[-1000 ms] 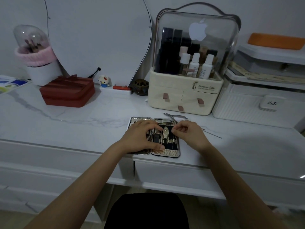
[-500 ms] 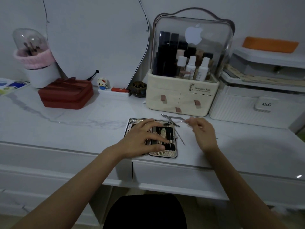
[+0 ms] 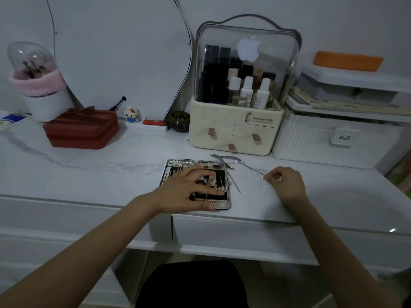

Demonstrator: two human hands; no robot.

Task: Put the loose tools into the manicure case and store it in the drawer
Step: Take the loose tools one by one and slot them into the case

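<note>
Two hands work at the frame centre. Left hand (image 3: pixel 189 192) lies flat with spread fingers on the open manicure case (image 3: pixel 219 204), which sits on the white desk (image 3: pixel 93 174) above the closed drawer (image 3: pixel 233 232). Right hand (image 3: pixel 287 185), right of the case, pinches a thin metal tool (image 3: pixel 250 167). Nippers (image 3: pixel 224 158) and a slim probe (image 3: pixel 235 185) lie beside the case.

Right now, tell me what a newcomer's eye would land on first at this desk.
First, the open manicure case lying flat at the desk's front edge, with the left hand spread over it. Just right of it, the right hand pinches a thin metal tool, while the nippers lie loose behind the case. Behind them stands the clear-domed cosmetics organizer full of bottles.
</note>
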